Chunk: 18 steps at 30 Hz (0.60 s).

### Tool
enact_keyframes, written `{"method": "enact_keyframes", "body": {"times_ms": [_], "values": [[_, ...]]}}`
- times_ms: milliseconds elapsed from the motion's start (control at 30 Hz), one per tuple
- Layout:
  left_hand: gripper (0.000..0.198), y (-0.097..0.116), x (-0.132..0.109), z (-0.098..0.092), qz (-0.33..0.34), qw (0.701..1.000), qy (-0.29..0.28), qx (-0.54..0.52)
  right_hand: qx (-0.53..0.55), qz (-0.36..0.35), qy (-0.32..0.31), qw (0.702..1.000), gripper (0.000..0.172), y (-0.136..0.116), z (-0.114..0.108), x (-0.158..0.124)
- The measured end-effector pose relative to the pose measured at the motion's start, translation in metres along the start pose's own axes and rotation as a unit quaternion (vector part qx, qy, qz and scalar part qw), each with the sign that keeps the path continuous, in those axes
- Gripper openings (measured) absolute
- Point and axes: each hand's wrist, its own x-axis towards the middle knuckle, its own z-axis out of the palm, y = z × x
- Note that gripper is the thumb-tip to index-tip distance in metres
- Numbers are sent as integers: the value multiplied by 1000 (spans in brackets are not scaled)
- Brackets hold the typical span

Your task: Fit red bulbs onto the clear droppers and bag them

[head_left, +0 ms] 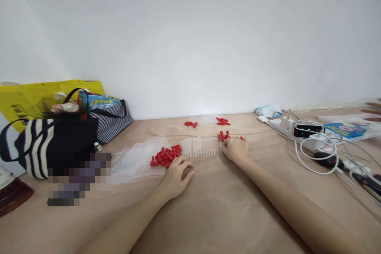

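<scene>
My left hand [177,176] rests on the table with its fingers apart, at the right edge of a pile of red rubber bulbs [163,158]. A row of thin clear tubes [201,147] lies side by side just beyond it. At the row's right end my right hand [236,149] is closed, its fingers curled down among a few red bulbs [221,136]. What its fingertips hold, if anything, is hidden. Farther back, a second row of clear tubes [206,120] has small red bulb groups at its left [191,124] and right [222,121].
Clear plastic bags [131,162] lie left of the pile. Beyond them stand a black-and-white bag [71,143], a striped bag [114,121] and a yellow bag [18,103]. A power strip [282,124] with tangled white cables [303,166] fills the right side. A wall closes the back.
</scene>
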Motion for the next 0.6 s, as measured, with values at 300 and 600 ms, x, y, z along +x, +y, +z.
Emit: {"method": "enact_keyframes", "body": {"times_ms": [300, 600], "values": [[11, 1, 0, -1, -1, 1000, 10, 3, -29, -42, 45, 998, 30, -4, 4, -5], [12, -3, 1, 0, 4, 1000, 2, 9, -28, -41, -4, 999, 29, -12, -2, -5]]}}
